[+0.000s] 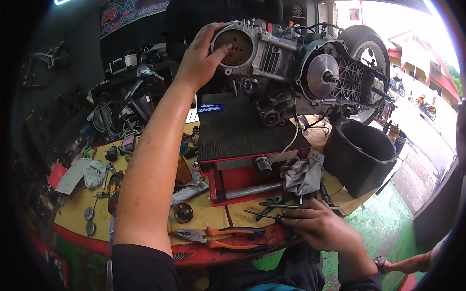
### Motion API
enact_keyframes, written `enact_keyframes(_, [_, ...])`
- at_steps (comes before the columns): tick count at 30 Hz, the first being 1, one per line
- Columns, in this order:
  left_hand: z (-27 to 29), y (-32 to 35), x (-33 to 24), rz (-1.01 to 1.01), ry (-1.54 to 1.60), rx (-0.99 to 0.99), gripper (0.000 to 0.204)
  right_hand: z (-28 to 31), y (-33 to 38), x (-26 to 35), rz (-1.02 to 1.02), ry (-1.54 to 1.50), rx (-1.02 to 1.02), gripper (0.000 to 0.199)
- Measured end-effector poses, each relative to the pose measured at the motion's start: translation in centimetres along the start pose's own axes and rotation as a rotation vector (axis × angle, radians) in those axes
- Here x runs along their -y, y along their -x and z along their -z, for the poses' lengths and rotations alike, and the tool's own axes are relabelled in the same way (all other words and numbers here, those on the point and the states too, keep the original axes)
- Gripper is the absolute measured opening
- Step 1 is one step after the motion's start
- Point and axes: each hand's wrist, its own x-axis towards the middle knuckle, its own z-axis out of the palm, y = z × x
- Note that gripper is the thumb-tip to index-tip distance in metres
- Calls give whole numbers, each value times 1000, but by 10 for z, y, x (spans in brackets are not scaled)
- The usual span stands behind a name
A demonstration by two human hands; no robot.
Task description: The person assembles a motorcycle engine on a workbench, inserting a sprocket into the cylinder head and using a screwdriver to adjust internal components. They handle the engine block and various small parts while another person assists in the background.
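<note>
My left hand [201,58] reaches up to the scooter engine [276,56]. Its fingers wrap over the edge of the cylinder head [246,67], and the thumb presses near the middle of the round brown sprocket [232,42]. Low on the right, my right hand [318,224] is closed at the bench's front edge. A thin dark screwdriver [259,215] points left out of its fingers; the handle is mostly hidden. Under the same fingers lies a metal rod [279,205]; whether it is gripped too is unclear. Orange-handled pliers [218,233] lie to the left.
The engine sits above a red stand [221,182] with a black ribbed top [233,140]. A grey rag [303,174] and a black bin [361,155] stand right of it. A round metal part [183,212] and spring [183,255] lie nearby. Another person's foot [381,264] shows lower right.
</note>
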Motion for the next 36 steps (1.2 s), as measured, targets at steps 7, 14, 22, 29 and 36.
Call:
enact_keyframes(7, [-5,1,1,-32,32,-39,41,-1,-8,-9,82,-33,13,55])
enact_keyframes(14, [-8,3,3,-14,52,-74,41,-6,-4,-16,86,-97,-76,38])
enact_keyframes(22, [-9,2,-1,-29,69,-82,40,-9,2,-19,71,-126,-84,35])
enact_keyframes(29, [-8,1,3,-27,97,-58,42,3,-7,-15,53,-143,-52,32])
enact_keyframes(36, [-3,2,-5,6,43,-1,49,19,-20,-18,-86,-279,41,33])
